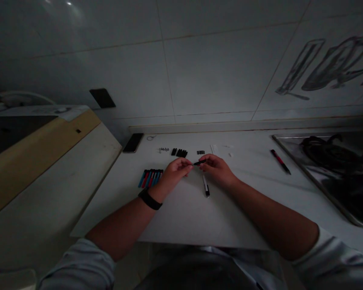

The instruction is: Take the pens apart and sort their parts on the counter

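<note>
Above the white counter, a small black pen part [200,162] spans the gap between my hands. My right hand [218,169] pinches its right end. The thumb and fingertips of my left hand [177,171] close on its thin, greyish left tip; whether that tip is a separate piece is too small to tell. Just below my right fingers lies a white pen barrel [205,186] with a black end. Beside my left wrist, several blue and red pen barrels [150,178] lie in a row. Behind the hands are black pen pieces [181,153], small springs or metal bits [163,149] and white refills [214,150].
A red and black pen [280,162] lies at right, near the metal-edged stove [320,187]. At the back left rests a phone [133,143]. Small dark pieces [201,152] sit behind my right hand. A pale panel [57,169] borders the counter's left; a tiled wall [211,76] stands behind.
</note>
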Tool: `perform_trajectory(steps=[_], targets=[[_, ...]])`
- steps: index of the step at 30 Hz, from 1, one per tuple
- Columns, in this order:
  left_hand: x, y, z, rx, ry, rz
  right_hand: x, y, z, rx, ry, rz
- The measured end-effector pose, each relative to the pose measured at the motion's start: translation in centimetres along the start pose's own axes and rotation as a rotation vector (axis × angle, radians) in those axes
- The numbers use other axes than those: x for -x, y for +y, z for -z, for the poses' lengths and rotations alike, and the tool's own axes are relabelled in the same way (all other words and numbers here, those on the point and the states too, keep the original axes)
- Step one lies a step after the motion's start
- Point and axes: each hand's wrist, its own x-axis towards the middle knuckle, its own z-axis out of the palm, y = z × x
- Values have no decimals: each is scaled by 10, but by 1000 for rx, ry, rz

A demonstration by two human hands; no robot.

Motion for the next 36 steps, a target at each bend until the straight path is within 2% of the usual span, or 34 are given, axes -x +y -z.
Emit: perform_trajectory(steps=[3, 8, 12, 20, 24, 28, 36], targets=[[1, 0, 0, 21, 4, 7, 2, 0, -1, 52, -9, 43], [1, 1, -1, 31, 10, 13, 8, -7, -1, 345, 73, 196], [1, 2, -1, 38, 13, 19, 12, -12, -2, 454, 90, 289], [0, 0, 4, -94, -8, -72, 12, -19, 1, 662, 48, 268], [-2, 0, 5, -149, 0, -101, 12, -19, 2, 660, -3, 252], [-3, 0, 5, -131, 39, -102, 13, -16, 2, 564, 18, 265], [-3, -1, 5, -136, 33, -123, 12, -15, 2, 604, 43, 266]])
